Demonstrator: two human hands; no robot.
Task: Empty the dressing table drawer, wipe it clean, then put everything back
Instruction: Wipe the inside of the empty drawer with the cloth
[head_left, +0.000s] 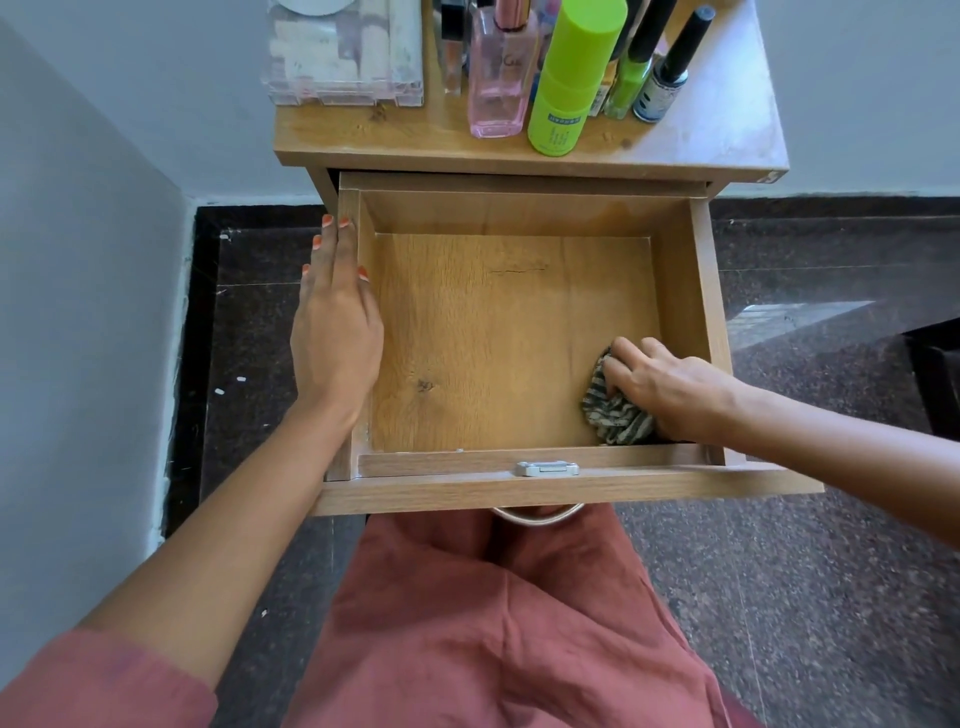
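The wooden drawer (524, 213) is pulled out toward me and its floor is bare. My left hand (335, 317) lies flat with straight fingers on the drawer's left wall. My right hand (670, 389) grips a crumpled grey striped cloth (610, 410) and presses it onto the drawer floor in the near right corner. On the table top (691, 140) behind the drawer stand a lime green bottle (571, 78), a pink perfume bottle (498, 73), nail polish bottles (670, 67) and a clear plastic box (345, 52).
A dark speckled stone floor (805, 545) surrounds the table. A grey wall (78, 260) runs close along the left. My lap in reddish-brown cloth (493, 623) sits under the drawer front, where a metal handle (535, 514) hangs.
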